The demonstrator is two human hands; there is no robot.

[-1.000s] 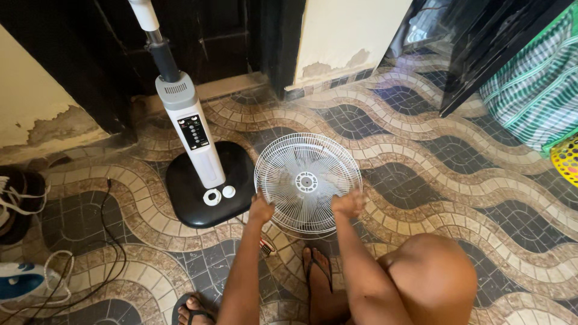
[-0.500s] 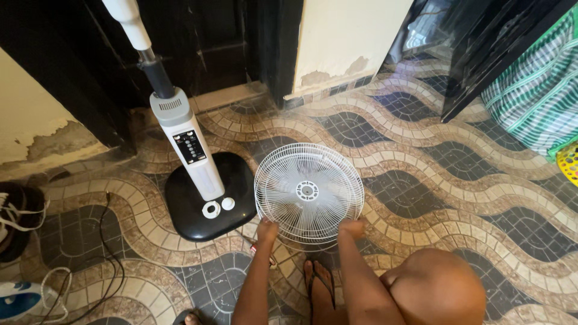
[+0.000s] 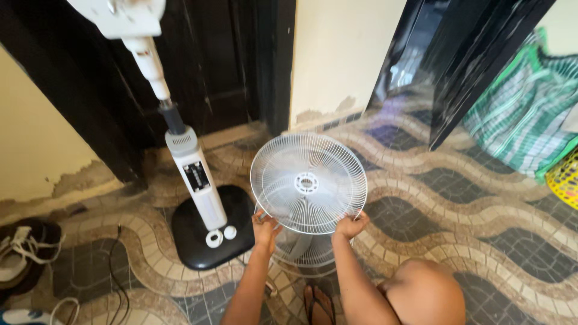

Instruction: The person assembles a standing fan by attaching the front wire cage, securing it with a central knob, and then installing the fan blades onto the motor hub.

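Both hands hold a round white wire fan grille (image 3: 308, 182) by its lower rim, lifted above the floor and tilted so that its face with the small white hub shows to the camera. The left hand (image 3: 265, 227) grips the rim at the lower left, fingers curled around the wires and pinched on the edge; the right hand (image 3: 350, 225) grips it at the lower right in the same way, thumb and fingers closed on the rim. Under the raised grille, partly hidden by it, a second white wire grille (image 3: 304, 251) lies low near the floor between the two forearms. Just left of the hands stands a white fan stand with a glossy black round base (image 3: 208, 238); its white column (image 3: 197, 186) carries a dark control panel and rises through a black collar to a thinner white pole that leans out of the top of the view. Two small white round caps (image 3: 221, 235) rest on the base beside the column. The floor (image 3: 481, 204) is tiled in wavy bands of cream, brown and dark grey. A black cable (image 3: 117, 274) runs across the tiles at the left, near white and dark shoes (image 3: 21, 256) at the left edge. A green and white checked bag (image 3: 524, 120) stands at the right, well apart from the hands, beside a yellow basket (image 3: 566, 177).
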